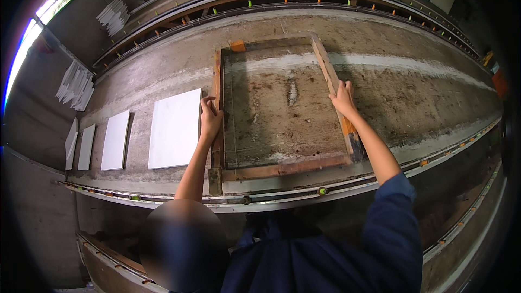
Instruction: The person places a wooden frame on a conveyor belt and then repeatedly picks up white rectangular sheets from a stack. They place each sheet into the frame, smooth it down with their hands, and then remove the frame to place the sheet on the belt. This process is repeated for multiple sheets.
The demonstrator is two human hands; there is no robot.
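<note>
Left hand fingers clamped on wooden frame at 9 o'clock rail; right hand fingers clamped on 3 o'clock rail.

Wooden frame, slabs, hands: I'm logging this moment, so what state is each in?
Wooden frame: flat on the concrete bed, empty inside.
Left hand: gripping the frame's left rail.
Right hand: gripping the frame's right rail.
White slabs: lying flat in a row left of the frame.
Stacked slabs: leaning against the wall.
</note>
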